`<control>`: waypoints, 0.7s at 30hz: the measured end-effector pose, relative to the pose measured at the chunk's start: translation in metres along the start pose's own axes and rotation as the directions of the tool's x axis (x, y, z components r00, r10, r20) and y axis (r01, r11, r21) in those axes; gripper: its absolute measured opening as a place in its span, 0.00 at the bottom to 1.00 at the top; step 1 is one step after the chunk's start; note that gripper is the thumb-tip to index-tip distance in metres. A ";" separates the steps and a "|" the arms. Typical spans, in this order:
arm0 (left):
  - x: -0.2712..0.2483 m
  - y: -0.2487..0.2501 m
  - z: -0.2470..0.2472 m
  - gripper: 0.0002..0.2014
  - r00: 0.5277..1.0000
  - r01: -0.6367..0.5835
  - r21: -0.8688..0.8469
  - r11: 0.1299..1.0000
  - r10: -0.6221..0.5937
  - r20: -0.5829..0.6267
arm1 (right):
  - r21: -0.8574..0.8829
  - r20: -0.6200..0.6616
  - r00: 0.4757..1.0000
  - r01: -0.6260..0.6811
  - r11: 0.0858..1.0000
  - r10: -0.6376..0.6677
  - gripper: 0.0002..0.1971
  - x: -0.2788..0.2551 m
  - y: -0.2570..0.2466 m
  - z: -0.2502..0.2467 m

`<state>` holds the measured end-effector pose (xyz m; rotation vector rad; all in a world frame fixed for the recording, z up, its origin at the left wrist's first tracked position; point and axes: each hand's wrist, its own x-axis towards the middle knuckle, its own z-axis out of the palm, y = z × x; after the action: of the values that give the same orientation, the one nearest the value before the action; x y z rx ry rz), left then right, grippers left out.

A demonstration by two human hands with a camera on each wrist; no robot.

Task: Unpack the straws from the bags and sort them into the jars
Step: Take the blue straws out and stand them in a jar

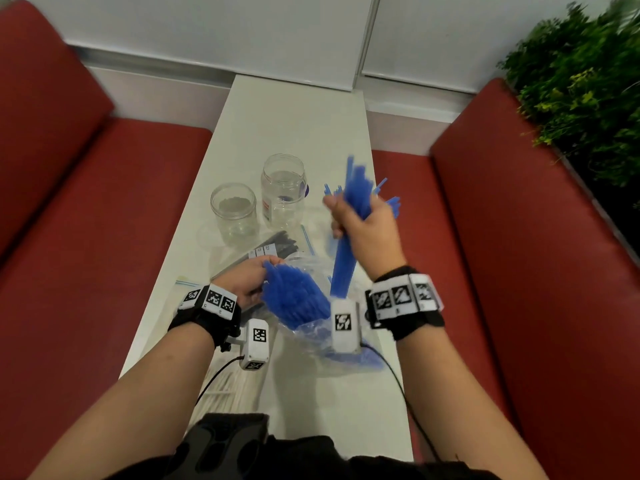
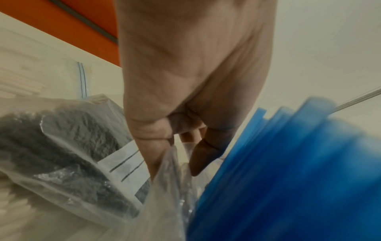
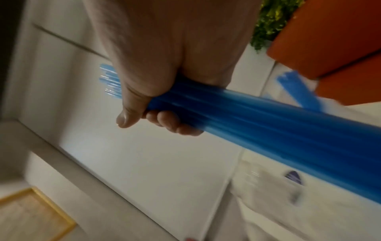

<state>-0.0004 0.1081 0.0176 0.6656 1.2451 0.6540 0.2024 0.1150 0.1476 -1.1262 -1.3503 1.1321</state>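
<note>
Both hands work close in: the right hand (image 1: 367, 225) is fisted round a raised bundle of blue straws (image 1: 349, 216), while the left hand (image 1: 244, 282) pinches the clear bag (image 1: 308, 327) mouth, likely steadying it. Beyond the left hand stand two open jars (image 1: 233, 213), with bare tabletop (image 1: 298, 123) past them and its edge just right of the raised bundle.

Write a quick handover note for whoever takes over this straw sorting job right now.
Right hand grips a bundle of blue plastic straws, lifted above the table.
Left hand pinches the clear plastic bag, which holds more blue straws.
Tall clear jar and short clear jar stand empty on the white table.
The bag of black straws lies unopened beside the left hand.
Done: one handful out. Left: fill jars.
</note>
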 end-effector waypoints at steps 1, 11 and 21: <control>-0.001 0.001 0.001 0.04 1.000 -0.001 -0.001 1.000 0.001 0.000 | 0.042 -0.019 0.997 0.072 0.997 -0.071 0.08 0.011 -0.021 -0.004; 0.003 -0.003 -0.006 0.06 0.998 0.060 0.019 0.998 -0.059 -0.029 | 0.114 -0.310 0.850 0.477 0.871 -0.425 0.09 0.104 -0.112 -0.056; 0.008 0.001 -0.007 0.07 0.996 0.084 0.025 0.996 -0.083 -0.045 | -0.003 -0.367 0.925 0.110 0.994 -0.103 0.14 0.132 0.016 -0.051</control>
<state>-0.0060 0.1150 0.0118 0.6212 1.3174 0.5862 0.2453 0.2507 0.1514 -1.1698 -1.0916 0.8034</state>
